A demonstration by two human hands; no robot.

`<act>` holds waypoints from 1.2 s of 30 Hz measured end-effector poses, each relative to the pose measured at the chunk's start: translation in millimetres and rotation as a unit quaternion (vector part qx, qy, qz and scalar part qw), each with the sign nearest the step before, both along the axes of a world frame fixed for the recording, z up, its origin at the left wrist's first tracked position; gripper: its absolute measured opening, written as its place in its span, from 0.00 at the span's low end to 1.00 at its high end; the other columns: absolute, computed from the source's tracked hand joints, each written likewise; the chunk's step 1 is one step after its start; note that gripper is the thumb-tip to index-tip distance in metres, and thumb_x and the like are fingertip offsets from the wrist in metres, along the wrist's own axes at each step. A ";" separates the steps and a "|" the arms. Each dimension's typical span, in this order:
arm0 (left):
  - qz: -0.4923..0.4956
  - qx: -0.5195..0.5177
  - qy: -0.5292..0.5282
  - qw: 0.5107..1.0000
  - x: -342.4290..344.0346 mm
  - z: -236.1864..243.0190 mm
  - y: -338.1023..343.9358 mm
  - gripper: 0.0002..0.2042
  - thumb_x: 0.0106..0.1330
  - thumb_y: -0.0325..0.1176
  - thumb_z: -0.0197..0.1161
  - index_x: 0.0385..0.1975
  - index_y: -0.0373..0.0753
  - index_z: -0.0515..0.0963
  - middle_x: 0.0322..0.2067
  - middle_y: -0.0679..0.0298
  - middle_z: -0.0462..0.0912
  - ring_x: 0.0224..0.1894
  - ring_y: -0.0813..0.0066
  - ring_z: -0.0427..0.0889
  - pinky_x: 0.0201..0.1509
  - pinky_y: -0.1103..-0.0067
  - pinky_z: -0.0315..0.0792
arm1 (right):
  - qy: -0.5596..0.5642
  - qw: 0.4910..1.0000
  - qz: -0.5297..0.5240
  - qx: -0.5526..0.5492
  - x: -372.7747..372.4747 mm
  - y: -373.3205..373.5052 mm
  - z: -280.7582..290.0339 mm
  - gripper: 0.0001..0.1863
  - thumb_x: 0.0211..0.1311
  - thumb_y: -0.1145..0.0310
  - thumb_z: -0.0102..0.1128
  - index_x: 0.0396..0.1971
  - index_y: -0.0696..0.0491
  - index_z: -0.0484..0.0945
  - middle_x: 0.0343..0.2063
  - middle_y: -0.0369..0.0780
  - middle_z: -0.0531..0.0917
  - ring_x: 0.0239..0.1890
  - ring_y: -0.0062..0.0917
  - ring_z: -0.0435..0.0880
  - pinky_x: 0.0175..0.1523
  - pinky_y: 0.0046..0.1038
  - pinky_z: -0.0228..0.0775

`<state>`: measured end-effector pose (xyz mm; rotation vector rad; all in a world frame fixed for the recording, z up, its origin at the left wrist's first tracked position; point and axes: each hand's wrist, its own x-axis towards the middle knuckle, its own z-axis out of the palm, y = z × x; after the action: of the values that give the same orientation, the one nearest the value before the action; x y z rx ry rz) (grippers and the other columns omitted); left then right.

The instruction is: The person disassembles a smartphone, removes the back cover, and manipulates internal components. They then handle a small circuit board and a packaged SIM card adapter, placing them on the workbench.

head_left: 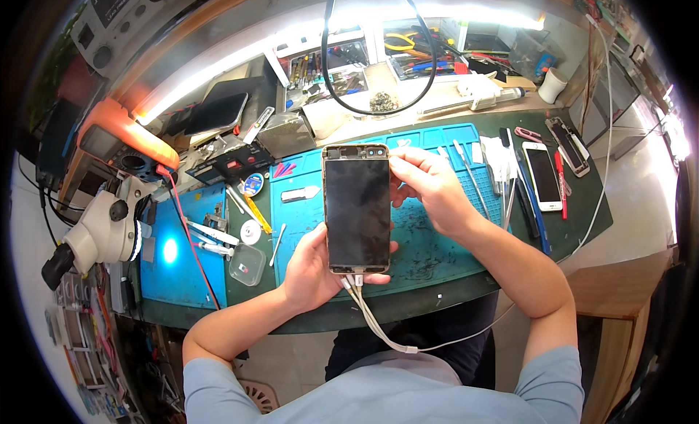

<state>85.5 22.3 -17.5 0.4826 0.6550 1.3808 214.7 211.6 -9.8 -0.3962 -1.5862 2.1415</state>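
Note:
My left hand [306, 267] holds a phone [358, 213] upright by its lower left side, fingers wrapped behind it. My right hand [433, 191] grips the upper right edge. The phone has a dark screen and a worn frame, with components and two camera lenses exposed at the top. A bundle of white cables [371, 322] meets its bottom end, one plug at the port. Beneath lies a blue silicone mat [437, 242]. A cotton swab [278, 245] lies left of my left hand; a thin metal tool [477, 191] lies beyond my right hand.
A microscope [102, 234], orange multimeter [109, 143], blue pad [175, 271] and clear box [247, 264] are at left. A white phone [542, 176], opened phone [568, 143] and red marker [561, 183] lie right. Tool trays [408, 60] line the back under a light strip; a black cable loop hangs overhead.

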 end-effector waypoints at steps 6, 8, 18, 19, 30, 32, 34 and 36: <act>0.009 -0.007 0.012 1.000 0.2 0.9 -3.4 0.31 0.77 0.53 0.30 0.73 0.40 0.52 0.69 0.49 0.59 0.67 0.45 0.65 0.60 0.51 0.75 | 0.001 1.000 0.006 0.007 -0.9 -1.4 1.2 0.14 0.73 0.61 0.52 0.44 0.55 0.81 0.33 0.34 0.83 0.34 0.17 0.80 0.39 0.22 0.71; 0.014 -0.019 0.005 1.000 3.4 3.1 -1.2 0.32 0.76 0.54 0.32 0.73 0.40 0.52 0.69 0.50 0.59 0.68 0.45 0.65 0.59 0.51 0.75 | 0.007 1.000 0.003 0.028 1.4 1.6 1.4 0.13 0.71 0.60 0.53 0.39 0.54 0.80 0.31 0.33 0.82 0.33 0.17 0.79 0.39 0.22 0.71; 0.050 -0.014 -0.110 0.993 -1.6 -3.5 0.0 0.30 0.76 0.53 0.30 0.70 0.40 0.57 0.61 0.48 0.70 0.58 0.45 0.76 0.42 0.56 0.85 | 0.081 0.992 0.095 0.031 3.0 2.9 3.7 0.32 0.71 0.68 0.55 0.72 0.49 0.57 0.47 0.40 0.81 0.41 0.20 0.81 0.40 0.22 0.76; 0.050 -0.014 -0.119 0.992 -3.0 -4.8 -0.3 0.30 0.76 0.53 0.30 0.70 0.40 0.57 0.60 0.48 0.71 0.57 0.45 0.77 0.40 0.57 0.86 | 0.077 0.991 0.105 0.033 3.7 1.8 5.4 0.32 0.71 0.67 0.56 0.72 0.48 0.57 0.49 0.41 0.81 0.42 0.20 0.80 0.41 0.23 0.76; 0.022 -0.003 -0.131 0.991 -0.9 -7.6 -3.0 0.31 0.77 0.53 0.29 0.72 0.38 0.54 0.64 0.47 0.67 0.62 0.41 0.71 0.51 0.54 0.81 | 0.067 0.986 0.139 -0.060 5.7 12.6 7.6 0.30 0.69 0.62 0.61 0.68 0.49 0.64 0.46 0.39 0.82 0.41 0.22 0.83 0.40 0.24 0.78; -0.002 0.021 -0.143 0.990 -3.4 -7.6 -1.8 0.32 0.77 0.54 0.28 0.72 0.38 0.52 0.66 0.47 0.64 0.64 0.41 0.69 0.52 0.54 0.81 | 0.080 0.985 0.144 -0.053 2.5 16.0 3.0 0.30 0.69 0.61 0.61 0.68 0.49 0.63 0.46 0.39 0.82 0.41 0.23 0.84 0.41 0.24 0.77; -0.009 0.022 -0.121 0.992 -5.1 -8.5 -3.7 0.31 0.77 0.53 0.27 0.72 0.39 0.52 0.66 0.47 0.63 0.64 0.42 0.69 0.53 0.54 0.81 | 0.074 0.987 0.136 -0.041 4.1 13.5 7.3 0.31 0.68 0.60 0.61 0.68 0.49 0.63 0.46 0.39 0.82 0.41 0.22 0.83 0.40 0.24 0.77; -0.006 0.022 -0.121 0.992 -5.2 -7.7 -5.6 0.31 0.77 0.53 0.27 0.72 0.39 0.52 0.66 0.47 0.63 0.65 0.43 0.69 0.53 0.53 0.80 | 0.058 0.990 0.122 -0.026 3.0 11.0 8.8 0.31 0.68 0.59 0.62 0.68 0.49 0.64 0.45 0.38 0.82 0.40 0.21 0.82 0.40 0.24 0.76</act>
<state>80.3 16.6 -25.2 0.3466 0.4237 1.4187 217.7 222.5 -1.0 -0.0926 -1.5835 2.3450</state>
